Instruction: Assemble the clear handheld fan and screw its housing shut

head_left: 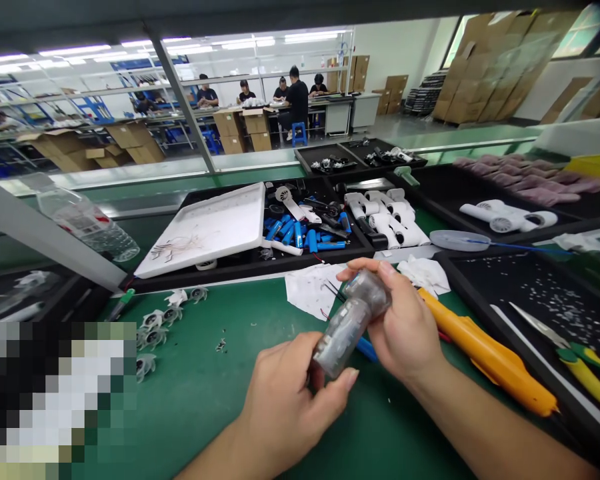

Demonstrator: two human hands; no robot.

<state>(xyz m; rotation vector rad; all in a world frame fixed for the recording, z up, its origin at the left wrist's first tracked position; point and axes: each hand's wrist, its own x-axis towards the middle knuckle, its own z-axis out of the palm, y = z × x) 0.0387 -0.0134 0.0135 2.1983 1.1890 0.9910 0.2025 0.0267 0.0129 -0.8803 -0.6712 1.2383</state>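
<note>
Both hands closed on the clear plastic housing (351, 327): left hand (285, 407) on the lower end, right hand (405, 327) on the upper end, above the green mat (195, 413). Black tray (300, 263) ahead holds blue cylindrical cells (300, 235), with a white plastic tray (200, 230) of thin wires tilted on its edge. Paper sheet (310, 290) sits just short of the black tray's front edge. Orange-yellow handheld tool (485, 353) lies right of my right hand.

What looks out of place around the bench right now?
The white plastic tray sits tilted on the black tray, its edge beside the blue cylindrical cells, with loose wires in it. White flecks lie scattered over the right-hand black tray, like spilled debris. Nothing clearly wrong shows on the clear housing in the left hand and right hand.
</note>
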